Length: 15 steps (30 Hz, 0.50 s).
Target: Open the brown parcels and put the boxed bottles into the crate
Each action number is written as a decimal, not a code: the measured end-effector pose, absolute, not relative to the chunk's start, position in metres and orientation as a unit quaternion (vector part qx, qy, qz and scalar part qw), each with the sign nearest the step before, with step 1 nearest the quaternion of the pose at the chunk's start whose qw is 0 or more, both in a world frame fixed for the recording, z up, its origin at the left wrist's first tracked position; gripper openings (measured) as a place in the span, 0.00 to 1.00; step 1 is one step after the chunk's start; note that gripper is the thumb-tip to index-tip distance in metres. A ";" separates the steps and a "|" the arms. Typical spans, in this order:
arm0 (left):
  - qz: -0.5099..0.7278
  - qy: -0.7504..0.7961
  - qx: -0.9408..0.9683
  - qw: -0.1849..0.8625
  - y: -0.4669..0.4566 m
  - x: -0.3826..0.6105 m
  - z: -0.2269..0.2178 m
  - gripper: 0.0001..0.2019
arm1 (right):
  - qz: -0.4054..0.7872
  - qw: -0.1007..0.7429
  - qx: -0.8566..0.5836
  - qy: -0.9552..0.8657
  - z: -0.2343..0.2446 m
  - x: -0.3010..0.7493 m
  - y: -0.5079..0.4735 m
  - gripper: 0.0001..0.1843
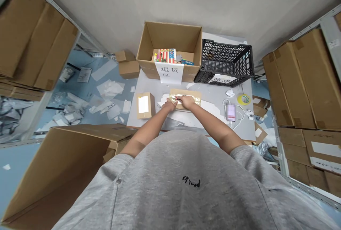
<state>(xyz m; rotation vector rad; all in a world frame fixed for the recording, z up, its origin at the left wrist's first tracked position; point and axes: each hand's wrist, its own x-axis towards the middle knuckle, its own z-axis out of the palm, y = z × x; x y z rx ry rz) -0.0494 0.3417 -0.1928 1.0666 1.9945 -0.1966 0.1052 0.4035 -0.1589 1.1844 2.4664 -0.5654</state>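
Note:
A flat cardboard box (186,92) with shiny tape along it lies on the table in front of me. My left hand (169,105) grips its near left end. Over the middle of the box, my right hand (187,101) is closed around a small red tool (178,97). Most of that tool is hidden by the fingers, so its exact kind does not show. White paper (162,100) lies partly under the box's left side. To the left stands a small cardboard box (145,105) with a white label.
Behind are a large open carton (144,67) holding books (167,55) and a black plastic crate (226,63). A phone (230,112) with a white cable and a yellow tape roll (243,99) lie right. A big open carton (80,159) stands left; shelves of boxes flank both sides.

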 end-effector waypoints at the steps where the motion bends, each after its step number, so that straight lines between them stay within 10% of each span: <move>1: -0.076 0.797 0.427 0.420 0.341 -0.049 -0.192 0.41 | -0.196 0.176 0.417 0.870 -0.158 0.106 0.404 0.29; 15: -0.075 0.802 0.415 0.423 0.342 -0.050 -0.192 0.44 | -0.165 0.210 0.463 0.845 -0.147 0.136 0.398 0.30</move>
